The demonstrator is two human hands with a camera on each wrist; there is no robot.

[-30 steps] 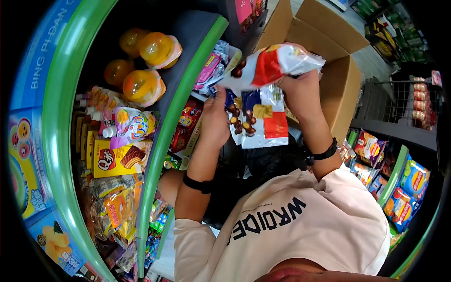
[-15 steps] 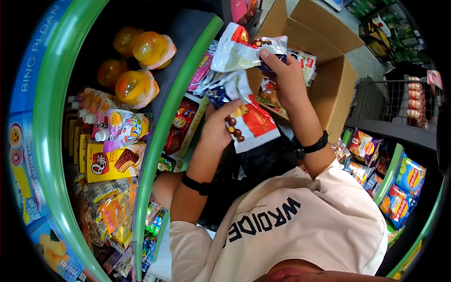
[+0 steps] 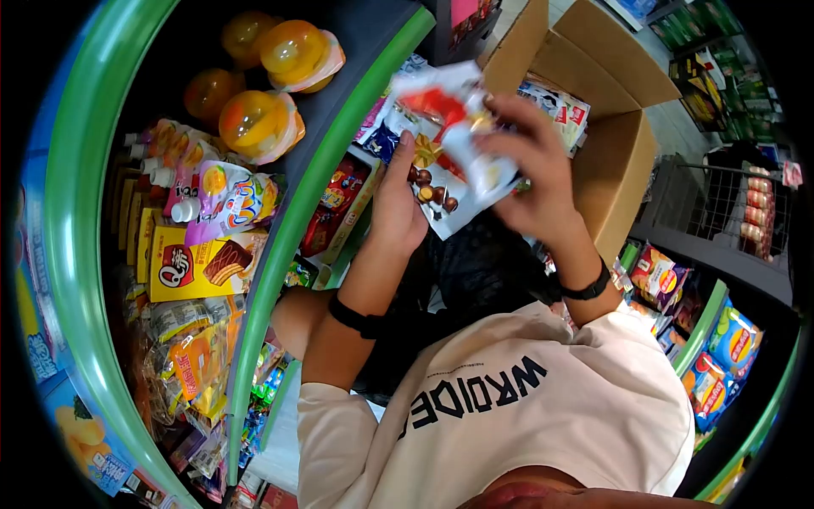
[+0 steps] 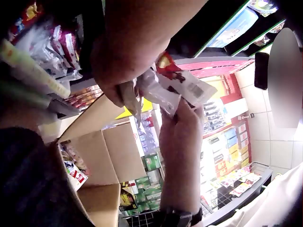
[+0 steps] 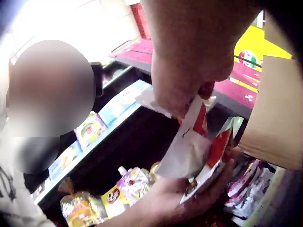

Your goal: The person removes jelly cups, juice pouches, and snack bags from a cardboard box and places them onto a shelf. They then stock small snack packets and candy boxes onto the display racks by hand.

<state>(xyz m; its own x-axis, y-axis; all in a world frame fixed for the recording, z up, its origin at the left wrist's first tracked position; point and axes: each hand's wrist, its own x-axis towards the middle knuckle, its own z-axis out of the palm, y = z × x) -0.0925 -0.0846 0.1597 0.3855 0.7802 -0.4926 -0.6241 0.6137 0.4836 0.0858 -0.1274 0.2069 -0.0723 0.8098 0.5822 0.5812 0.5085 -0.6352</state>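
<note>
In the head view, my left hand [image 3: 405,212] holds a white and red pouch with chocolate balls [image 3: 439,199], thumb on its left side. A second white and red pouch [image 3: 441,100], blurred, lies across it, gripped at its right part by my right hand [image 3: 534,165]. The left wrist view has my left hand [image 4: 125,61] close up at the top and my right hand [image 4: 182,142] pinching a pouch's edge [image 4: 196,90]. In the right wrist view, the silvery back of a pouch [image 5: 184,151] hangs from my right hand [image 5: 189,75], beside the pouch in my left hand [image 5: 203,201].
An open cardboard box [image 3: 623,170] with packets inside [image 3: 555,110] stands beyond my right hand. To the left, a green-edged shelf [image 3: 339,140] carries yellow domed packs [image 3: 259,123], spouted pouches [image 3: 229,199] and yellow boxes [image 3: 199,263]. A wire basket [image 3: 708,204] and chip bags [image 3: 733,343] are at the right.
The right hand has turned and brought its pouch down over the one in the left hand; half a second ago the two pouches were spread more apart. The left hand keeps its hold.
</note>
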